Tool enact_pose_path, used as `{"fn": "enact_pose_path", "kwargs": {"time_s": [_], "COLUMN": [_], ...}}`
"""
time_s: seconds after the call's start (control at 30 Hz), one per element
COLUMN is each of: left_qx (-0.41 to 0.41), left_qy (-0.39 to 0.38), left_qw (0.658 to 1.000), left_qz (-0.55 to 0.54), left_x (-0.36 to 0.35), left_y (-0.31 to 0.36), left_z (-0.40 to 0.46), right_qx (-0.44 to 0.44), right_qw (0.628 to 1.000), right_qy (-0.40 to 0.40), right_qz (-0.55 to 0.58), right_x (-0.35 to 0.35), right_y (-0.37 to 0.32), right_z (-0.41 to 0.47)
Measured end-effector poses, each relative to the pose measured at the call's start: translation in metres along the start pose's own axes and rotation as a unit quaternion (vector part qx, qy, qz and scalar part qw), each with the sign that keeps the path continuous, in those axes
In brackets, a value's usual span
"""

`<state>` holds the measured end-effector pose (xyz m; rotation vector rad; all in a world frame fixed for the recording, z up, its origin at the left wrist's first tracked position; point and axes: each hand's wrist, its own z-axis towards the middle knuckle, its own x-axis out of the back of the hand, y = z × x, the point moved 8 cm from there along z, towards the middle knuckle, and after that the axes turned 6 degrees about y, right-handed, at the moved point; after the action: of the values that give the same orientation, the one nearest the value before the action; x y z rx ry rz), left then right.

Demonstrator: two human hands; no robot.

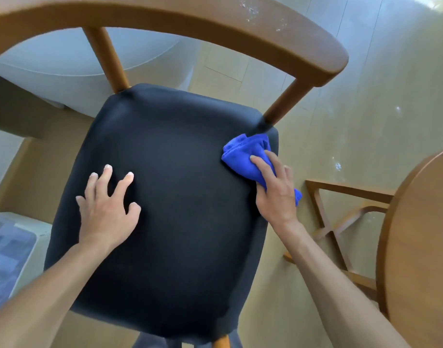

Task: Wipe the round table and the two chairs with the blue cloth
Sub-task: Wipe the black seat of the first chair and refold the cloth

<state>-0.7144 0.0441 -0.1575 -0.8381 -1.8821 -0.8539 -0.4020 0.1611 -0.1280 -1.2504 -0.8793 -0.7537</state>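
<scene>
A wooden chair with a black padded seat point(175, 197) and a curved wooden backrest point(215, 18) fills the view. My left hand point(106, 207) rests flat on the left part of the seat, fingers spread. My right hand point(275, 189) presses the bunched blue cloth point(245, 154) onto the seat's right edge, close to the back right post, with fingers curled over the cloth. The round wooden table point(421, 247) shows partly at the right edge.
The table's wooden cross base point(340, 222) stands on the pale floor right of the chair. A white rounded object point(64, 66) lies behind the backrest. A light box or appliance point(12, 247) sits at the lower left.
</scene>
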Motion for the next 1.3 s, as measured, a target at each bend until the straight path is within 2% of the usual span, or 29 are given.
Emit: {"fn": "enact_pose_path", "kwargs": {"time_s": [0.1,0.2,0.27,0.37,0.43,0.47,0.5,0.57,0.63,0.7,0.8,0.87,0.9,0.97,1.13,1.2,1.3], "left_qx": [0.0,-0.004,-0.009,-0.016,-0.018,-0.019,-0.02,-0.018,-0.018,-0.02,-0.021,-0.025,-0.028,-0.03,-0.028,-0.027,-0.023], "left_qy": [0.001,0.004,0.003,-0.001,-0.001,0.0,0.001,0.002,0.004,0.007,0.008,0.007,0.005,0.003,-0.004,-0.014,-0.023], "left_qw": [1.0,1.0,1.0,1.0,1.0,1.0,1.0,1.0,1.0,1.0,1.0,0.999,0.999,0.999,0.999,0.999,0.999], "left_qz": [0.0,0.001,0.006,0.013,0.018,0.02,0.022,0.024,0.025,0.023,0.022,0.024,0.026,0.03,0.029,0.031,0.032], "left_x": [-0.001,-0.001,-0.002,-0.002,-0.002,-0.002,-0.003,-0.003,-0.004,-0.004,-0.005,-0.006,-0.006,-0.006,-0.006,-0.005,-0.005], "left_y": [0.0,0.0,-0.001,-0.003,-0.003,-0.003,-0.002,-0.003,-0.004,-0.004,-0.006,-0.008,-0.008,-0.007,-0.006,-0.006,-0.006], "left_z": [0.0,-0.001,-0.001,0.0,-0.001,-0.001,-0.001,0.0,0.0,0.001,0.002,0.003,0.004,0.003,0.002,0.002,0.003], "right_qx": [0.053,0.156,0.255,0.403,0.469,0.488,0.491,0.438,0.331,0.226,0.045,-0.079,-0.105,-0.087,0.073,0.13,0.233], "right_qw": [0.998,0.984,0.954,0.879,0.842,0.835,0.839,0.883,0.937,0.967,0.992,0.993,0.99,0.992,0.99,0.986,0.966], "right_qy": [-0.011,-0.085,-0.159,-0.254,-0.263,-0.248,-0.225,-0.157,-0.084,-0.047,-0.028,-0.013,-0.007,-0.001,0.004,-0.022,-0.103], "right_qz": [-0.019,-0.015,0.011,-0.033,-0.054,-0.057,-0.059,-0.062,-0.077,-0.107,-0.116,-0.091,-0.089,-0.091,-0.118,-0.104,-0.051], "right_x": [0.002,-0.003,-0.002,0.0,0.001,0.002,0.002,0.006,0.014,0.016,0.008,-0.002,-0.006,-0.009,-0.012,-0.019,-0.029], "right_y": [-0.024,-0.052,-0.061,-0.056,-0.054,-0.054,-0.053,-0.047,-0.033,-0.018,0.003,0.014,0.012,-0.001,-0.062,-0.086,-0.111], "right_z": [-0.076,-0.179,-0.234,-0.267,-0.258,-0.246,-0.227,-0.174,-0.108,-0.041,0.04,0.066,0.068,0.054,-0.032,-0.086,-0.184]}}
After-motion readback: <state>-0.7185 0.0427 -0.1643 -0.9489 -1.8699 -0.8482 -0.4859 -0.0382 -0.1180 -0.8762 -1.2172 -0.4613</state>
